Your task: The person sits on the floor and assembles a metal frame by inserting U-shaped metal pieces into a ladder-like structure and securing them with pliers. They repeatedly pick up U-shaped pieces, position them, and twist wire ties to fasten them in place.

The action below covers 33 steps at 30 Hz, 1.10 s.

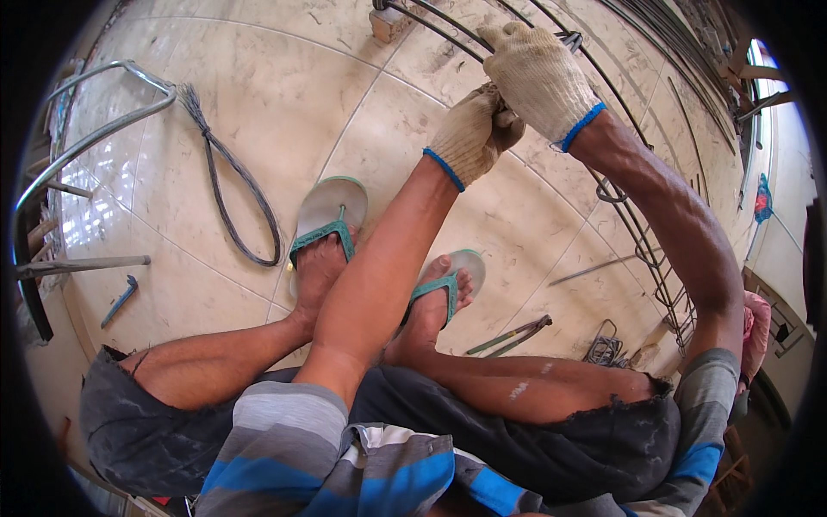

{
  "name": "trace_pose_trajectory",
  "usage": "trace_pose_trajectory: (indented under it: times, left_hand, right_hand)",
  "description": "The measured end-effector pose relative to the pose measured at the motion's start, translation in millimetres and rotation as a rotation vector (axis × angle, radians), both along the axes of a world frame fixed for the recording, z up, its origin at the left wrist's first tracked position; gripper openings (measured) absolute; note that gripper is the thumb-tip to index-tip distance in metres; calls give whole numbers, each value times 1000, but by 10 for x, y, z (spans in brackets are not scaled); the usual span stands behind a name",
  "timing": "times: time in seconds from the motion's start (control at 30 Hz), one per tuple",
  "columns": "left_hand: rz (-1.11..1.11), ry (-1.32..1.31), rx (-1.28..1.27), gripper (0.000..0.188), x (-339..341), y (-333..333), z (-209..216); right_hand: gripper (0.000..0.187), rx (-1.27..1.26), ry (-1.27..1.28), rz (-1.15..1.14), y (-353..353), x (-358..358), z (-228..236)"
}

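Both hands wear cream knit gloves with blue cuffs and work close together at the top of the head view. My right hand [543, 82] is closed over a long dark steel bar [448, 21], part of a reinforcing-bar cage [633, 220] that runs down the right side with ties around its bars. Just below and left of it, my left hand [475, 138] is closed with curled fingers near the bars. What sits inside its grip is hidden.
A looped bundle of tie wire [226, 185] lies on the tiled floor at left, near bent metal tubing [129, 112] and a small blue piece [119, 302]. Pincers [508, 336] and bent wire pieces [607, 346] lie right of my sandalled feet. A block [389, 24] sits beneath the bars.
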State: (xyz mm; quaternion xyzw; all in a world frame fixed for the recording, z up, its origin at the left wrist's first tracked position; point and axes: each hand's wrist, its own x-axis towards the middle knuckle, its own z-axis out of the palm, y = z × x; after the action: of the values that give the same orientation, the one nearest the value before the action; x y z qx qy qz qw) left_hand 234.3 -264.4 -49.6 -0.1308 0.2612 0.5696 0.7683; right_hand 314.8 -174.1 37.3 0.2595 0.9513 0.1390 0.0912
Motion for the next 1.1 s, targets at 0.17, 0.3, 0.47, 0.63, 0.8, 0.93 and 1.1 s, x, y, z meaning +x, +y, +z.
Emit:
trace_pose_trajectory:
  times: [0.17, 0.3, 0.47, 0.63, 0.8, 0.93, 1.1]
  left_hand:
    - [-67, 130, 102, 18, -55, -30, -53]
    - [-209, 1010, 440, 16, -206, -72, -317]
    - [-370, 1836, 889, 20, -587, 143, -262]
    - [-713, 1981, 915, 23, -639, 345, 82]
    - [-1095, 1438, 523, 28, -664, 549, 508]
    - [-1156, 1464, 478, 31, -718, 577, 590]
    - [-998, 1423, 540, 33, -706, 484, 514]
  right_hand:
    - [20, -41, 104, -21, -52, 89, 14]
    - [29, 4, 203, 35, -151, 175, -15]
    - [30, 53, 440, -85, -443, 350, -47]
    - [38, 203, 684, -520, -1029, 362, -449]
    - [30, 177, 993, -826, -1301, 191, -643]
    - [26, -302, 1365, -1179, -1399, 13, -783]
    - [58, -941, 1614, -1236, -1138, -49, -708]
